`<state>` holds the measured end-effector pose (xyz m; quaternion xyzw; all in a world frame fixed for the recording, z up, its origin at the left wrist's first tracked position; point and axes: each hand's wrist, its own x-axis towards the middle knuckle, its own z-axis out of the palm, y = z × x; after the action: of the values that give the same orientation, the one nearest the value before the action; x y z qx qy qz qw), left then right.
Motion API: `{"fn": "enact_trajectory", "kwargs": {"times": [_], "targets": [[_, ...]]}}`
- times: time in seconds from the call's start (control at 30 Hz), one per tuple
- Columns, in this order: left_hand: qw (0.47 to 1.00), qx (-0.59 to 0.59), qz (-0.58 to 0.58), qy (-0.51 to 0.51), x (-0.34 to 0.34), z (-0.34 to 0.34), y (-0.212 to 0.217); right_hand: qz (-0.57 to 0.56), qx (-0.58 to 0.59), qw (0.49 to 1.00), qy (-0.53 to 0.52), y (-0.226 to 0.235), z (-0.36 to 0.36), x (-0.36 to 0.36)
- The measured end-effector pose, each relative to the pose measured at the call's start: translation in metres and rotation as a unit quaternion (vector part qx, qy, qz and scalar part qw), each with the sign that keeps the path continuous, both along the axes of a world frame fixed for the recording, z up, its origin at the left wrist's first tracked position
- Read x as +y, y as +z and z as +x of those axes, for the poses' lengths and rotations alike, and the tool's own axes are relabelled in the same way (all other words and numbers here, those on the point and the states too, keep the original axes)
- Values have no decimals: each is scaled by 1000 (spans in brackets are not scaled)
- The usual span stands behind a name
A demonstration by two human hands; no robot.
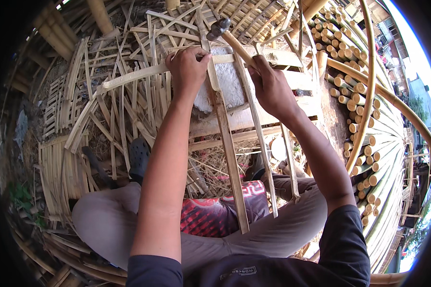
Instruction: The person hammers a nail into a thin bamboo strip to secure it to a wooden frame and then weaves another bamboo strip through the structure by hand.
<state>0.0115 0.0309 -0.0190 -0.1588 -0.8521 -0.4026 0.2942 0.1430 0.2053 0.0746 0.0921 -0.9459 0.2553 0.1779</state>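
Note:
My right hand (274, 91) is wrapped round the wooden handle of a hammer (235, 45). Its dark metal head is raised just beyond a frame of bamboo slats. My left hand (186, 71) is closed over a crosswise bamboo strip (134, 76), with thumb and forefinger beside its crossing with a long bamboo slat (227, 138); whether a small nail is pinched there is hidden. A second slat (258, 129) and a third slat (289, 158) run toward my lap. Beneath the crossing lies a pale, rough block (229, 86).
Wooden planks (254, 119) support the block. Loose bamboo strips (124, 105) lie heaped on the left. Cut bamboo poles (364, 119) are stacked at the right, near a bent pole (368, 86). A red and black cloth (210, 217) lies between my folded legs.

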Motion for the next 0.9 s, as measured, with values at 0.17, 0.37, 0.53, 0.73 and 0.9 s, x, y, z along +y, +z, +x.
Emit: {"fn": "enact_trajectory", "kwargs": {"times": [0.17, 0.37, 0.53, 0.73, 0.9], "targets": [[1000, 21, 5, -1, -1, -4, -1, 54, -15, 998, -16, -3, -2, 0], [1000, -14, -5, -1, -1, -2, 1, 16, -11, 1000, -9, -3, 3, -4], [1000, -8, 5, 7, 0, -2, 1, 23, 5, 1000, -11, -3, 2, -4], [1000, -12, -1, 17, 0, -2, 0, 86, -27, 996, 2, -11, 3, 0], [1000, -9, 9, -4, -1, -1, -2, 32, -29, 998, -42, -10, 9, -6]]}}
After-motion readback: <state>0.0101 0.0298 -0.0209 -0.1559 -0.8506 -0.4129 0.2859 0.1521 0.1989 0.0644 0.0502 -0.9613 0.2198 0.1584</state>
